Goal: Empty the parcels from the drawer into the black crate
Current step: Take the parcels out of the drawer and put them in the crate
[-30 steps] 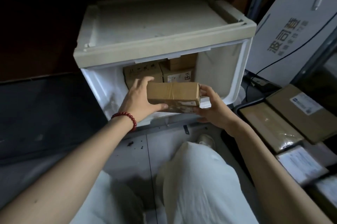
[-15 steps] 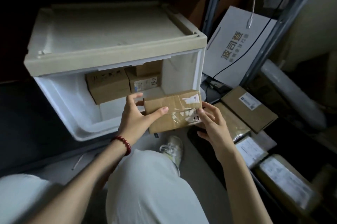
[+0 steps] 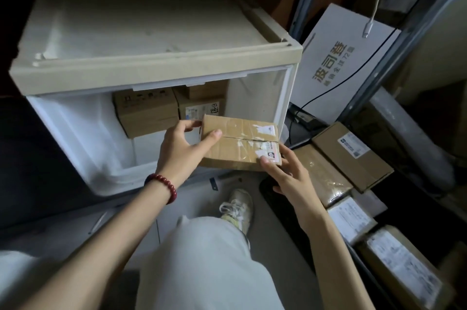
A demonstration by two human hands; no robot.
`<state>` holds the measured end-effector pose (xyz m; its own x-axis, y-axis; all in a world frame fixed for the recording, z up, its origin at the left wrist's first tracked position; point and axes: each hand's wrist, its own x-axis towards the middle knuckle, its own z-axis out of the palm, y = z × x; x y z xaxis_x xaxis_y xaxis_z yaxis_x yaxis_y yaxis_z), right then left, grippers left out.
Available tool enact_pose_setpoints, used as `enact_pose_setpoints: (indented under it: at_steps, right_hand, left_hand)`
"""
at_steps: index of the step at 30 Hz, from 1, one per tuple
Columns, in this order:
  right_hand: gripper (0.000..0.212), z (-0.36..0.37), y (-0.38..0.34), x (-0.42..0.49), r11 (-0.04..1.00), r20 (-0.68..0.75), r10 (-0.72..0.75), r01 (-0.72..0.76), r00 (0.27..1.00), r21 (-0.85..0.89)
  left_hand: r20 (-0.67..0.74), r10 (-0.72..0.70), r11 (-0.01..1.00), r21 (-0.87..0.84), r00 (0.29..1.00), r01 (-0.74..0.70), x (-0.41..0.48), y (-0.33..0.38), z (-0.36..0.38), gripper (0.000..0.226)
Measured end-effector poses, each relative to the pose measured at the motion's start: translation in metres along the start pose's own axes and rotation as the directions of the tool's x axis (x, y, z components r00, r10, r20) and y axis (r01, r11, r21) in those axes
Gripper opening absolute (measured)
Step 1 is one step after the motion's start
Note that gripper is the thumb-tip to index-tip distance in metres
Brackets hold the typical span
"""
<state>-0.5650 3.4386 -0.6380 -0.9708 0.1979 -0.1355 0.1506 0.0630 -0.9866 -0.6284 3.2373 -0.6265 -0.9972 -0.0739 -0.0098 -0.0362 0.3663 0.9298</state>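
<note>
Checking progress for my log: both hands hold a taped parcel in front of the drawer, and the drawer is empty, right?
Not empty. The head view shows the left hand and right hand holding the parcel before the drawer, but brown boxes sit at its back.

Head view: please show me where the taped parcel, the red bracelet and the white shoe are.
taped parcel (image 3: 242, 136), head view, on its taped top face.
red bracelet (image 3: 166, 182), head view, on the beads at the wrist.
white shoe (image 3: 237, 208), head view, on the laces.
</note>
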Motion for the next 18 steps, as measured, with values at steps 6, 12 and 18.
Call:
enact_pose_setpoints:
  at_steps: [6,12,18]
  right_hand:
    - [0.078,-0.003,0.008,0.003,0.998,0.051,-0.048,0.051,0.998,-0.046]
    - [0.062,-0.003,0.014,0.007,0.990,0.018,-0.114,0.115,0.993,-0.076]
    - [0.044,-0.007,0.014,0.008,0.987,-0.091,-0.161,0.157,0.983,-0.046]
  left_hand:
    - [0.065,-0.031,0.999,-0.039,0.997,0.034,0.003,0.002,-0.003,0.057]
    - [0.045,-0.010,0.999,-0.052,0.999,0.012,0.002,0.009,0.000,0.059]
    - [0.127,-0.001,1.000,0.000,0.992,0.001,0.002,0.006,0.001,0.061]
